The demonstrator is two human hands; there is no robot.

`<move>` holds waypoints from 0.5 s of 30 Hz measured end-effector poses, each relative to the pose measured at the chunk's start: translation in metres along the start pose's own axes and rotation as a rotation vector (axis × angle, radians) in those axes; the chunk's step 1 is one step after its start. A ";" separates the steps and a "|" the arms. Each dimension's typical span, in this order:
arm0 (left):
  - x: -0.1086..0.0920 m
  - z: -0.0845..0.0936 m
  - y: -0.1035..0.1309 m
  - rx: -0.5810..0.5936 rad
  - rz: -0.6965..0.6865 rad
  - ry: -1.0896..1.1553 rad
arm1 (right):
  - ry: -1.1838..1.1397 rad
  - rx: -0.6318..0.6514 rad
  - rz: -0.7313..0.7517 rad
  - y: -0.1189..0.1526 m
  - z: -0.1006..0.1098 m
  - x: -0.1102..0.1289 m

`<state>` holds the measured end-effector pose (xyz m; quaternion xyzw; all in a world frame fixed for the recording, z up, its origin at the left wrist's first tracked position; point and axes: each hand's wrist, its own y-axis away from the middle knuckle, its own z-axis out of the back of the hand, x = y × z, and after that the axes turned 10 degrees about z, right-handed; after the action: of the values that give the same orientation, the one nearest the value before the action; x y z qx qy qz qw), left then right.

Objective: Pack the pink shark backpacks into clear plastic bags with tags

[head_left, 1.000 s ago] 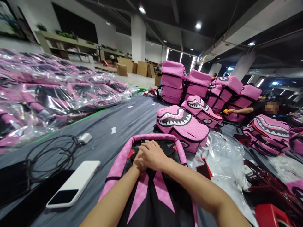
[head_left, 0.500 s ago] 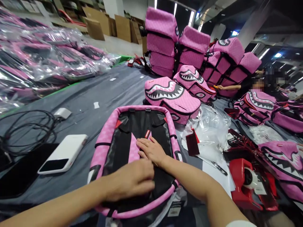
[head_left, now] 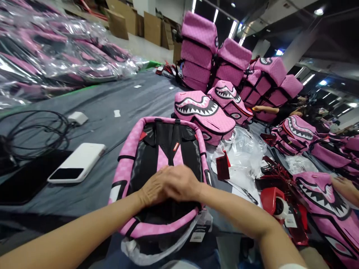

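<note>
The backpack (head_left: 143,160) lies strap side up at the table's near side, directly before the wearer; its long axis runs away from the body, the end with the red label (head_left: 176,146) being the farther one; both hands bear on its middle, so the bag is under the fingers and extends beyond them towards the far end; the left hand (head_left: 155,186) sits on the left of the panel and the right hand (head_left: 182,183) meets it from the right, partly overlapping it, neither being clearly nearer; the right fingers appear bent and close together, the left fingers are largely covered, and whether either hand pinches anything (strap, panel or nothing) cannot be told; the lower parts of the pink straps (head_left: 162,158) are hidden by the hands; the near end is dark, with clear plastic (head_left: 131,254) beneath it, and how it is supported cannot be made out; at the right edge, another person's hand (head_left: 346,189), cut off by the frame, is at a shark-mouth bag (head_left: 322,209), itself only partly shown.
</note>
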<state>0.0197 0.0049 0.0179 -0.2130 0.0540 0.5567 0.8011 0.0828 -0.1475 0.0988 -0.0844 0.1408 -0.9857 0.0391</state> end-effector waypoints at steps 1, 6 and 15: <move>0.003 0.002 -0.002 -0.038 0.077 -0.034 | -0.033 0.105 0.198 0.003 0.001 0.011; 0.020 0.012 -0.008 -0.005 0.209 -0.190 | -0.109 0.456 0.440 0.009 -0.026 0.028; 0.033 0.003 -0.007 -0.203 0.234 -0.267 | -0.032 0.386 0.411 -0.002 -0.070 -0.008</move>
<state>0.0377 0.0327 0.0119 -0.2092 -0.0849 0.6717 0.7056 0.0778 -0.1257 0.0319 -0.0607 -0.0357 -0.9641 0.2559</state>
